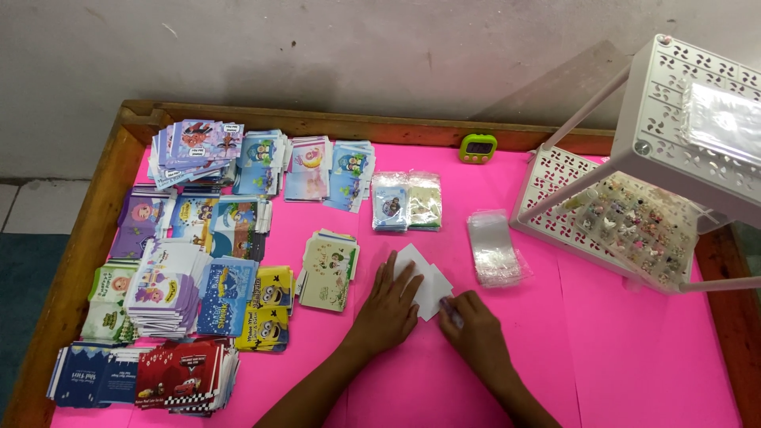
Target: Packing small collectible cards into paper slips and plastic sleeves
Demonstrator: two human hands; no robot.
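The left hand (pixel 390 305) lies flat, open, pinning the white paper envelope (pixel 426 285) mid-table; the right hand (pixel 474 329) pinches its near corner, best creased firmly.

Surface (pixel 602 349): bright pink covering, bordered by a raised brown wooden frame (pixel 95 214) along the left and far edges. Wall (pixel 357 47): far side, pale grey-white plaster, scuffed and stained. Floor (pixel 24 261): visible at far left, light tiles near the wall, a dark teal area nearer. Light: soft, even, with faint shadows on the wall at right.
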